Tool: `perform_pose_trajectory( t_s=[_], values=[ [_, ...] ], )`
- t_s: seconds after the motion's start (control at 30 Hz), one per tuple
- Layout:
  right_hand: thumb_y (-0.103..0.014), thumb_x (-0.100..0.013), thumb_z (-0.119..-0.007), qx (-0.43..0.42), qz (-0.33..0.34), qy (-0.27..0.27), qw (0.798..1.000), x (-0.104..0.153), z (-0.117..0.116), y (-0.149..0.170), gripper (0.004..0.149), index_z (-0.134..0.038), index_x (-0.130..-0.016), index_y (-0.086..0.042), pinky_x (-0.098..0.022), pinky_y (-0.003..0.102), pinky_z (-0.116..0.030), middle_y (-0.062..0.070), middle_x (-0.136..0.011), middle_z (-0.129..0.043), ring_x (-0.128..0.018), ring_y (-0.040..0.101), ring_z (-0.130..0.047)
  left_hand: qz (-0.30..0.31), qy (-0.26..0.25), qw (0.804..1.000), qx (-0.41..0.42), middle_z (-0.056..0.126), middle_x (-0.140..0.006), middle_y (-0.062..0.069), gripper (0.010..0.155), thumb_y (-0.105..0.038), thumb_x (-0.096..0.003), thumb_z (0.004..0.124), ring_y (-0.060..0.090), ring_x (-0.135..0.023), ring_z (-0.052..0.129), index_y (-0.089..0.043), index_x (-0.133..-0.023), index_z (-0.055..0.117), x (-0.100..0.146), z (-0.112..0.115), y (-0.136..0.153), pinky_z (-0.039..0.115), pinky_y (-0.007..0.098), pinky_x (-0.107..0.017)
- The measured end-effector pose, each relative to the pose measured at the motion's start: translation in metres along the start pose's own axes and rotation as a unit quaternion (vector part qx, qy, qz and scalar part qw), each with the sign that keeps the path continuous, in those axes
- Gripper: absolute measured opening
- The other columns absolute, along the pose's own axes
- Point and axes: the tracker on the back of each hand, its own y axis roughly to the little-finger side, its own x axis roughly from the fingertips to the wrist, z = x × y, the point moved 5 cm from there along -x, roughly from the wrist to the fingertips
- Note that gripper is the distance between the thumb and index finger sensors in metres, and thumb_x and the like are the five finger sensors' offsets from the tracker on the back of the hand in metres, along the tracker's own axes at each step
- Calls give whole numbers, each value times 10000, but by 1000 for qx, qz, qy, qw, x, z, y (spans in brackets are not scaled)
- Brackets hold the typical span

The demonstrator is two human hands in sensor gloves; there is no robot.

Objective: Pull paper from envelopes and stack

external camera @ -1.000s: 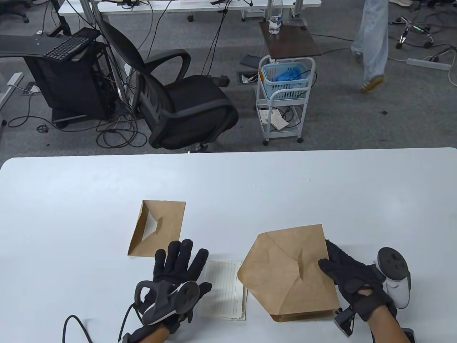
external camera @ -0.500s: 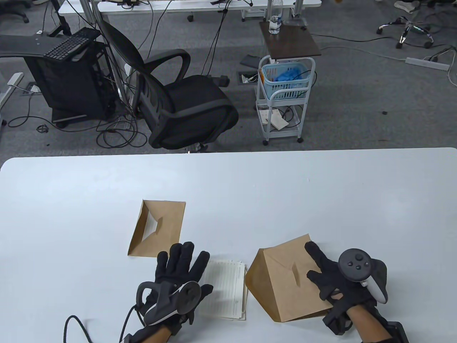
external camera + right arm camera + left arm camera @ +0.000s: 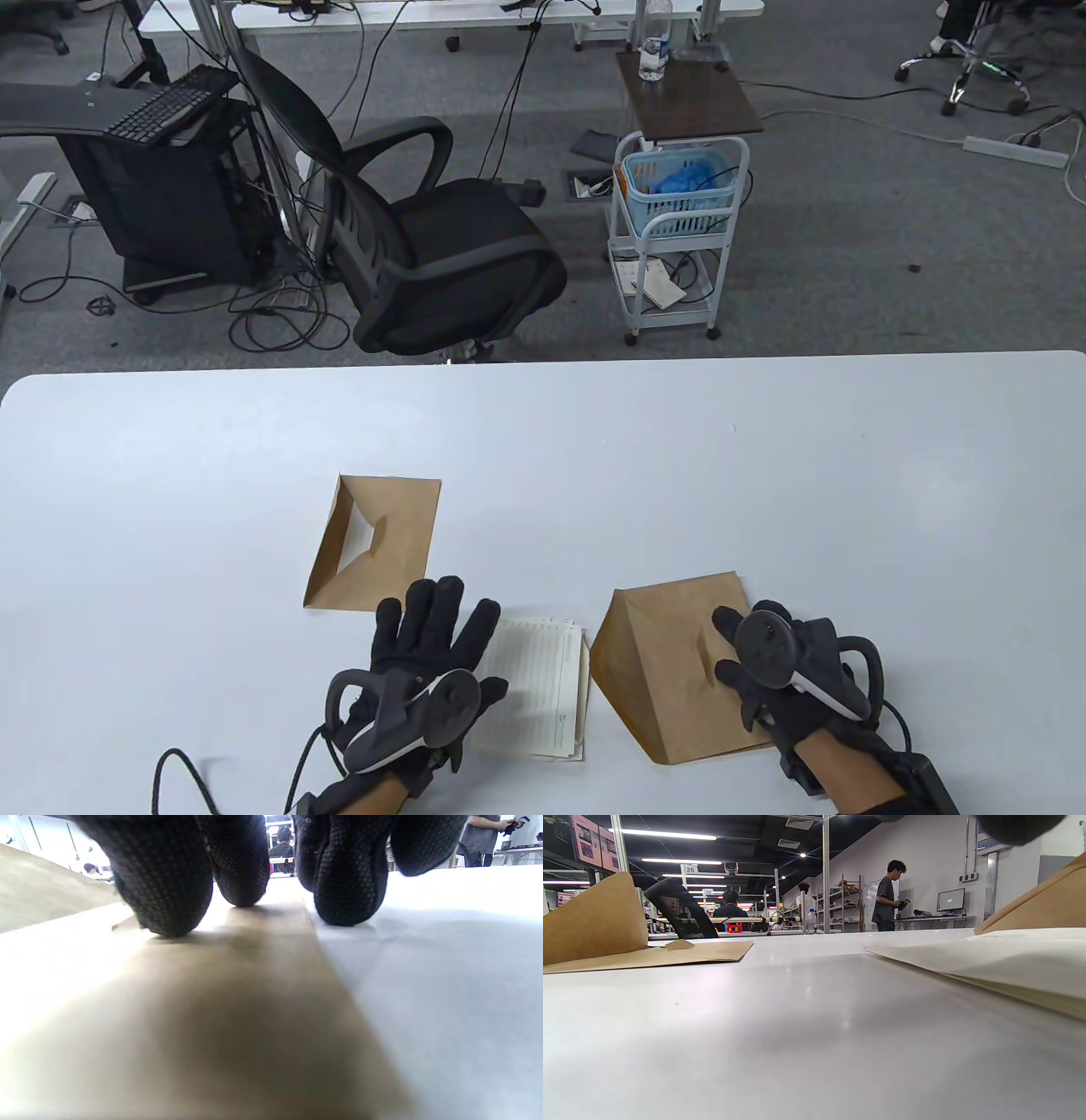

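A brown envelope [image 3: 662, 679] lies at the near right of the white table [image 3: 543, 441], its open flap raised on its left side. My right hand [image 3: 747, 654] rests palm-down on its right part; in the right wrist view the fingertips [image 3: 169, 899] press on the envelope [image 3: 220, 1005] and the table beside it. A small stack of lined paper [image 3: 543, 688] lies between my hands. My left hand [image 3: 437, 624] lies flat with fingers spread, its right edge over the paper. A second brown envelope [image 3: 377, 543] lies open beyond my left hand and also shows in the left wrist view [image 3: 628, 950].
The far half of the table is bare white surface. Beyond the far edge stand a black office chair [image 3: 424, 238] and a white cart with a blue basket [image 3: 679, 195]. The left wrist view shows the paper [image 3: 1009, 959] low at right.
My right hand turned palm-down and drew toward me, laying the right envelope down on the table. My left hand, the paper and the other envelope have not moved.
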Motion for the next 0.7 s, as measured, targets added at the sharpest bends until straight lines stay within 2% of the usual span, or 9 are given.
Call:
perform_pose_trajectory(
  t_s=[0.13, 0.3, 0.43, 0.57, 0.7],
  values=[
    [-424, -463, -901, -4, 5, -5, 1000, -1, -2, 0, 561, -785, -980, -239, -644, 633, -613, 236, -985, -724, -724, 380, -888, 1, 1, 1000, 1, 134, -1206, 113, 790, -629, -494, 680, 445, -1144, 166, -398, -1144, 294, 0, 1, -1, 118, 646, -778],
    [-440, -472, -885, 1, 10, -12, 1000, -2, -2, 0, 562, -779, -987, -239, -642, 631, -621, 233, -992, -727, -730, 374, -896, 2, 1, 1000, 1, 136, -1207, 113, 790, -629, -494, 679, 445, -1144, 167, -397, -1145, 294, 0, 1, -2, 118, 646, -778],
    [-472, -497, -819, 3, 25, -1, 1000, 1, 13, -4, 581, -756, -1007, -201, -646, 639, -616, 235, -1013, -721, -784, 418, -892, 2, -1, 1000, 2, 140, -1207, 112, 789, -629, -494, 679, 445, -1144, 168, -398, -1145, 297, 0, 0, -2, 118, 646, -779],
    [-503, -507, -779, -1, 68, 66, 996, 12, 48, -17, 662, -629, -1074, -196, -673, 680, -537, 233, -1085, -597, -916, 469, -754, 3, -2, 1000, 2, 139, -1207, 113, 789, -629, -494, 678, 443, -1145, 168, -400, -1143, 293, 0, 1, -2, 119, 645, -780],
    [-576, -505, -739, -1, 108, 100, 989, 23, 62, -29, 766, -465, -1127, -223, -696, 727, -407, 199, -1162, -409, -1046, 512, -498, 4, 0, 1000, 0, 137, -1207, 111, 791, -630, -493, 678, 445, -1144, 166, -399, -1144, 291, 0, 1, -3, 118, 645, -779]
  ],
)
